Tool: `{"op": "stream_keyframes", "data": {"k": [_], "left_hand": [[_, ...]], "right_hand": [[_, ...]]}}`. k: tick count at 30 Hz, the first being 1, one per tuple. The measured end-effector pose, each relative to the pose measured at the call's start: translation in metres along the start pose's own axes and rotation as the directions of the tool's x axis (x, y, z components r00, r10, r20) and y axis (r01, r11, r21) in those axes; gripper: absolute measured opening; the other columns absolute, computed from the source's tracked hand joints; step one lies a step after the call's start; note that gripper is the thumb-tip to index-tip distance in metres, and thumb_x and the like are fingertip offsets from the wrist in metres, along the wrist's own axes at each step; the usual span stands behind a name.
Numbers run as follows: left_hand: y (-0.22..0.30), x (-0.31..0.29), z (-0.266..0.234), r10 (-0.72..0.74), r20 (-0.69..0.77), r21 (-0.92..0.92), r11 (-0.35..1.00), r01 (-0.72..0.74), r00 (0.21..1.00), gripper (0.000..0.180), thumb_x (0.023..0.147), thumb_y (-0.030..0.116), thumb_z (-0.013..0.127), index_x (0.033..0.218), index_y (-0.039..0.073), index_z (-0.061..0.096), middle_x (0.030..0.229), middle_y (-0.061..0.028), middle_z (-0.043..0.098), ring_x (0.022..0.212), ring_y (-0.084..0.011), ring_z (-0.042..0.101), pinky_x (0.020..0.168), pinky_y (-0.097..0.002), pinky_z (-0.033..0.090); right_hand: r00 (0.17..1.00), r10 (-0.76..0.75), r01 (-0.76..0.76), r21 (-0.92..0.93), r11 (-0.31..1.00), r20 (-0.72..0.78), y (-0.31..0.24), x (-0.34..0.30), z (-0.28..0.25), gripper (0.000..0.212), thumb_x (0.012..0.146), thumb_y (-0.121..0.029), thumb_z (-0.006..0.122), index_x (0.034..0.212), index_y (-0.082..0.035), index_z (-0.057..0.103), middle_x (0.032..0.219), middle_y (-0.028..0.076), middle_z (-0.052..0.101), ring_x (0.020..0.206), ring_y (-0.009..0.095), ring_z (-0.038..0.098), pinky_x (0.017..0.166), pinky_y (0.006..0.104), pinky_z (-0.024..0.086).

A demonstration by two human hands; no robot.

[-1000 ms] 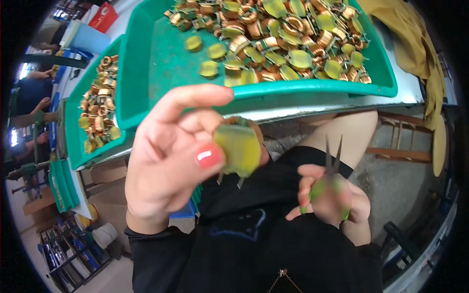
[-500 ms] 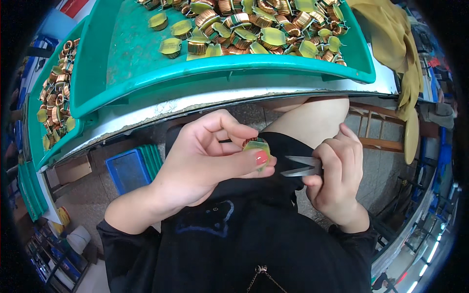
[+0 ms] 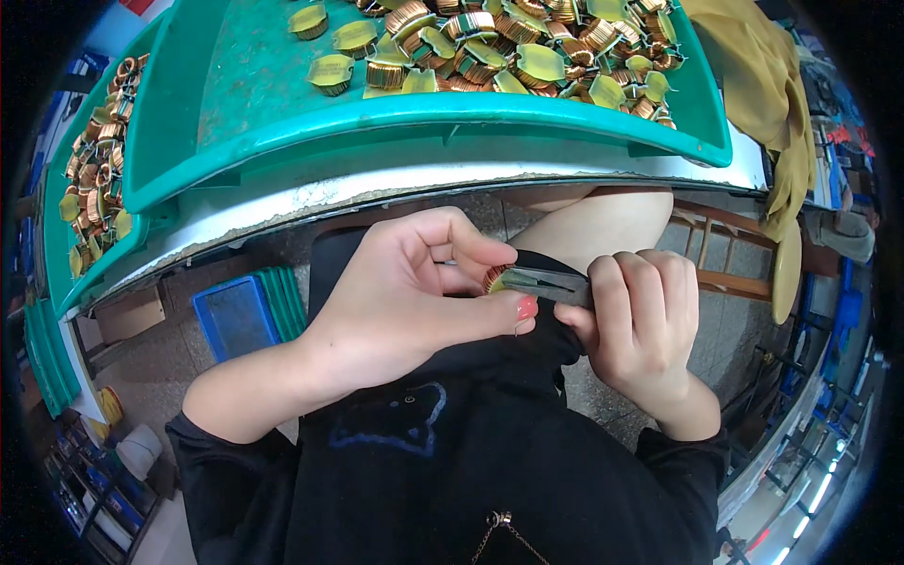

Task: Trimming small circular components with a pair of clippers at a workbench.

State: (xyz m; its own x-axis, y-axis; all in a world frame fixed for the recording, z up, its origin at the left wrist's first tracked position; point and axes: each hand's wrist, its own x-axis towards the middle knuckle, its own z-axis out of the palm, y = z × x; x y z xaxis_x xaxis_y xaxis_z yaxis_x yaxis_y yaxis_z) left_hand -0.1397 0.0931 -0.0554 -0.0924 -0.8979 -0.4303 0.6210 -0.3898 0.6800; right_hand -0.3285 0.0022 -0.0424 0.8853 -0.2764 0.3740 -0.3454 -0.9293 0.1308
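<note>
Between the thumb and fingers of my left hand is a copper-wound toroid coil with a yellow-green base plate, partly hidden by the fingers. My right hand is wrapped round a metal hand tool with two long tapered jaws; its handles are hidden, so I cannot tell pliers from snips. The jaw tips reach the coil's base side, close to my left thumb. The jaws lie nearly together, with a narrow gap along their middle. Both hands are above my lap, in front of the table edge.
A large green tray holding many such coils stands on the white table. Another green tray of coils is at the left. Blue and green crates sit on the floor. Yellow cloth hangs at the right, near a wooden stool.
My right hand has brought the tool leftward to the coil. Its jaws, spread apart before, are now nearly together at the coil. My left hand has shifted slightly right and still holds the coil.
</note>
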Motion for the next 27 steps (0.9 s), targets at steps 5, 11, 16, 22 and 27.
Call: {"op": "stream_keyframes", "data": {"k": [5, 11, 16, 22, 27], "left_hand": [[-0.003, 0.002, -0.001, -0.036, -0.014, 0.003, 0.999, 0.036, 0.999, 0.026, 0.074, -0.013, 0.064, 0.093, -0.002, 0.050, 0.095, -0.0150, 0.059, 0.083, -0.0266, 0.065, 0.076, -0.0340, 0.058], [-0.006, 0.003, -0.001, -0.066, -0.032, -0.014, 0.998, 0.066, 0.997, 0.024, 0.075, -0.012, 0.064, 0.092, -0.002, 0.051, 0.089, -0.0154, 0.061, 0.080, -0.0261, 0.066, 0.075, -0.0334, 0.058], [-0.008, 0.006, -0.001, -0.096, -0.097, -0.068, 0.994, 0.090, 0.991, 0.020, 0.077, -0.009, 0.063, 0.091, -0.001, 0.052, 0.088, -0.0164, 0.062, 0.080, -0.0262, 0.066, 0.074, -0.0331, 0.058], [-0.004, 0.008, 0.001, -0.154, -0.134, -0.110, 0.984, 0.140, 0.979, 0.018, 0.079, -0.007, 0.062, 0.092, 0.000, 0.053, 0.089, -0.0164, 0.063, 0.078, -0.0256, 0.066, 0.073, -0.0321, 0.057], [-0.004, 0.013, 0.000, -0.124, -0.121, -0.110, 0.988, 0.111, 0.985, 0.022, 0.079, -0.007, 0.061, 0.099, 0.000, 0.054, 0.093, -0.0170, 0.063, 0.081, -0.0254, 0.066, 0.072, -0.0313, 0.057]], "right_hand": [[0.997, -0.054, 0.054, 0.006, 0.999, 0.052, 0.005, 0.001, 0.001, 0.032, 0.087, -0.032, 0.055, 0.086, 0.000, 0.056, 0.077, 0.011, 0.050, 0.064, 0.023, 0.044, 0.059, 0.0328, 0.040], [0.984, -0.113, 0.108, 0.046, 0.993, 0.136, 0.011, 0.002, 0.003, 0.032, 0.088, -0.032, 0.054, 0.084, 0.000, 0.054, 0.074, 0.010, 0.048, 0.062, 0.022, 0.042, 0.056, 0.0307, 0.040], [0.978, -0.160, 0.158, 0.024, 0.987, 0.134, 0.017, 0.006, 0.013, 0.029, 0.087, -0.031, 0.055, 0.081, -0.003, 0.052, 0.070, 0.008, 0.043, 0.060, 0.021, 0.041, 0.054, 0.0293, 0.039], [0.977, -0.170, 0.175, -0.032, 0.984, 0.130, 0.019, 0.008, 0.017, 0.027, 0.086, -0.030, 0.056, 0.080, -0.005, 0.050, 0.069, 0.007, 0.041, 0.059, 0.020, 0.040, 0.053, 0.0298, 0.039], [0.974, -0.152, 0.161, -0.043, 0.986, 0.167, 0.022, 0.008, 0.013, 0.028, 0.087, -0.030, 0.055, 0.083, -0.003, 0.051, 0.072, 0.008, 0.044, 0.060, 0.022, 0.041, 0.055, 0.0309, 0.039]]}}
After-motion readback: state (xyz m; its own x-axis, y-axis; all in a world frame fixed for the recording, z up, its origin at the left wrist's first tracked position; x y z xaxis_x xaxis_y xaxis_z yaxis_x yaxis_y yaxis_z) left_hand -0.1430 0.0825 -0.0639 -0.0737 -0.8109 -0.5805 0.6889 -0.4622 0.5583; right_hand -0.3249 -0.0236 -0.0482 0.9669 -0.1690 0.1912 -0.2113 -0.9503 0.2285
